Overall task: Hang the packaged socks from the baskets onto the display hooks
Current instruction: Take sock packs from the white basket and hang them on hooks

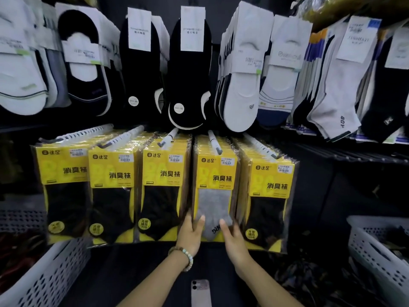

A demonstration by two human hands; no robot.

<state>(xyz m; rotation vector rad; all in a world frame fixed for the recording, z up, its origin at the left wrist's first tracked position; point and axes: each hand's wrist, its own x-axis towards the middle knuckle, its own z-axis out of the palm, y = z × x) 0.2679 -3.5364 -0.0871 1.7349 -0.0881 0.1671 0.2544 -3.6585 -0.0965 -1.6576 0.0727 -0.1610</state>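
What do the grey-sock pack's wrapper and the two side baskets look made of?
Grey-sock pack: clear glossy plastic film, judging by glare and crinkles, over yellow printed card, probably paperboard. Left basket and right basket: white, matte, perforated walls; likely rigid moulded plastic.

A pale phone (200,293) is lying camera-side up at the bottom edge of your view. Across the top you are facing carded black socks (188,85) hanging in the middle, with white socks (241,96) hanging on either side.

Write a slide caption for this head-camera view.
Left hand and right hand hold the grey-sock pack on its hook, among yellow black-sock packs.
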